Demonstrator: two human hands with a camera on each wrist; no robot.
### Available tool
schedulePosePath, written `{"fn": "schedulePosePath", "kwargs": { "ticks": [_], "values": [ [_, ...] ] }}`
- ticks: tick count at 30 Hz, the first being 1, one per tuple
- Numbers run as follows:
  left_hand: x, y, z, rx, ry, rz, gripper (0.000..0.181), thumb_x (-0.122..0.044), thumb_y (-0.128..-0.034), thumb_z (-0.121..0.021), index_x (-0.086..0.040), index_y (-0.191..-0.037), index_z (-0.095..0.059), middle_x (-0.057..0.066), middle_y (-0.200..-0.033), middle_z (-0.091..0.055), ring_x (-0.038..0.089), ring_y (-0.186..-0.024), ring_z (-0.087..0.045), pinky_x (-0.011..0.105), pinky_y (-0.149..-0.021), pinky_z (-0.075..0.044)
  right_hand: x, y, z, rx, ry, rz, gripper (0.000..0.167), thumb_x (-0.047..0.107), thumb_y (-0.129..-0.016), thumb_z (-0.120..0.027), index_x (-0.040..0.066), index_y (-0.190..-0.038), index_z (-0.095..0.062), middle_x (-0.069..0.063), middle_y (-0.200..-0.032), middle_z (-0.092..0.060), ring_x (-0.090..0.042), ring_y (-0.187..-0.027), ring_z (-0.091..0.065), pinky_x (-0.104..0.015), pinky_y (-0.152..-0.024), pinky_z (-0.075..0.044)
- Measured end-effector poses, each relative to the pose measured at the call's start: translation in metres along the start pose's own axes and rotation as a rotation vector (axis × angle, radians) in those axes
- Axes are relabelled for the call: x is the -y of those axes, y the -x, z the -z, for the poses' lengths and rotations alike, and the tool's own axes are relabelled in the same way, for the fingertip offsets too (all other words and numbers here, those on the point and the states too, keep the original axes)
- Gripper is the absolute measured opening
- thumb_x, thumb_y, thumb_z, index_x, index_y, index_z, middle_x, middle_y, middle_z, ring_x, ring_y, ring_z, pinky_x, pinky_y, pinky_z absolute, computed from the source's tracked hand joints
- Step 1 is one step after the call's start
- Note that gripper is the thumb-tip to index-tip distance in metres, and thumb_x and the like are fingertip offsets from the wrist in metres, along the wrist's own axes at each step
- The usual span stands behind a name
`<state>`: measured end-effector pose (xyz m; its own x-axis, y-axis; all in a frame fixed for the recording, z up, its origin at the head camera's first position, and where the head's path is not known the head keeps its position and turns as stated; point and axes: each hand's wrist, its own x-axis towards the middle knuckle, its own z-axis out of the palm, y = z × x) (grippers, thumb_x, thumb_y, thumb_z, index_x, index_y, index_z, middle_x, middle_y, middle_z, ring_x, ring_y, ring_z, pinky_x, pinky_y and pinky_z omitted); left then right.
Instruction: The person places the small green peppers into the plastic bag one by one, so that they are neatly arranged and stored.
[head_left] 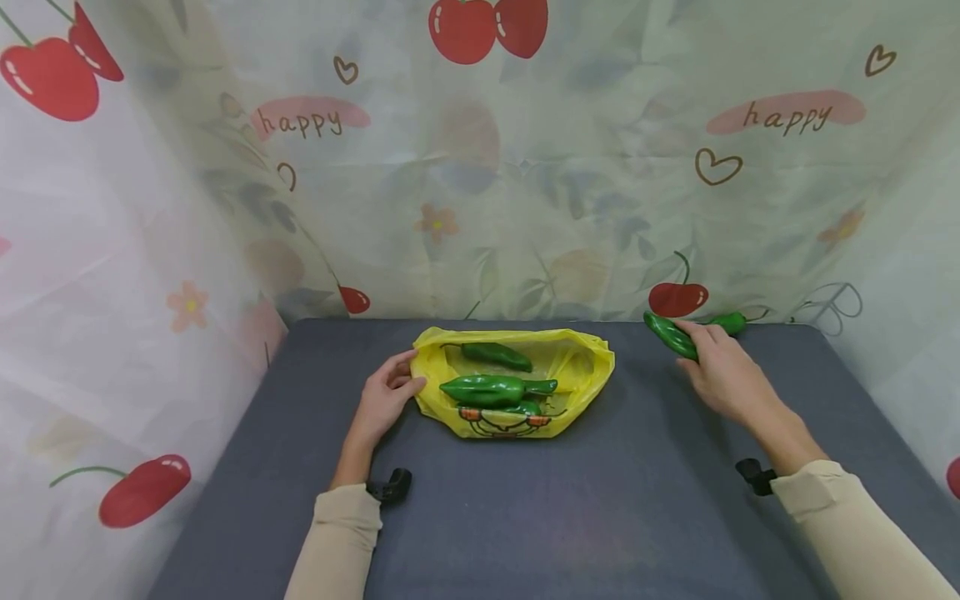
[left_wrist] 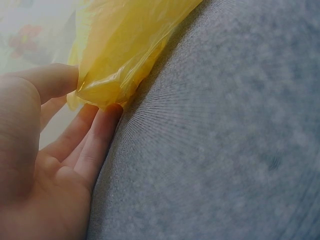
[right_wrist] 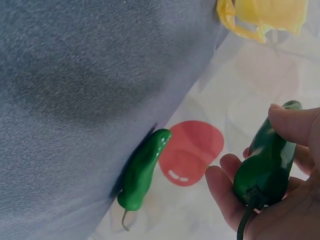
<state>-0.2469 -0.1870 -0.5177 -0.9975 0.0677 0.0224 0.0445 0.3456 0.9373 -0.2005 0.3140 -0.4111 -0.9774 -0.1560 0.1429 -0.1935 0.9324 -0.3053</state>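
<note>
Plainly, the right hand [head_left: 717, 368] grips a pepper [head_left: 669, 333] above the table [head_left: 525, 517], right of the bag [head_left: 585, 396] that the left hand [head_left: 384, 403] pinches at its left rim; more peppers [head_left: 483, 389] lie inside.

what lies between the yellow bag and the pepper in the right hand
In the head view, only bare dark tabletop between the bag and held pepper.
</note>
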Motion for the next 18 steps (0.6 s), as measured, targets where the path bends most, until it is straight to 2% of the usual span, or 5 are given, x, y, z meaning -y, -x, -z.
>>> {"fn": "schedulePosePath", "kwargs": {
  "ticks": [12,15,18],
  "values": [
    [0.0,-0.001,0.001,0.011,0.002,0.033,0.056,-0.034,-0.0977,-0.07,-0.031,-0.15,-0.051,0.012,-0.142,-0.061,0.03,-0.126,-0.062,0.048,-0.105,-0.048,0.015,-0.002,-0.001,0.01,0.01,0.017,0.067,0.014,-0.1,-0.065,0.009,-0.158,-0.032,-0.028,-0.134,-0.05,-0.045,-0.119,-0.053,-0.063,-0.091,-0.047],
    [-0.006,0.0,0.001,0.021,0.002,0.052,0.056,-0.029,-0.0993,-0.068,-0.027,-0.152,-0.049,0.014,-0.144,-0.059,0.032,-0.128,-0.061,0.05,-0.106,-0.047,0.017,-0.002,-0.002,0.007,0.013,0.036,0.066,0.014,-0.1,-0.065,0.008,-0.158,-0.033,-0.028,-0.136,-0.05,-0.045,-0.12,-0.053,-0.064,-0.093,-0.047],
    [-0.016,0.004,0.001,0.027,-0.004,0.065,0.057,-0.025,-0.1002,-0.067,-0.022,-0.153,-0.047,0.016,-0.144,-0.059,0.033,-0.129,-0.06,0.05,-0.106,-0.048,0.019,-0.001,-0.003,0.002,0.018,0.05,0.064,0.014,-0.1,-0.065,0.006,-0.156,-0.035,-0.028,-0.137,-0.05,-0.046,-0.12,-0.054,-0.064,-0.093,-0.047]
  ]
}}
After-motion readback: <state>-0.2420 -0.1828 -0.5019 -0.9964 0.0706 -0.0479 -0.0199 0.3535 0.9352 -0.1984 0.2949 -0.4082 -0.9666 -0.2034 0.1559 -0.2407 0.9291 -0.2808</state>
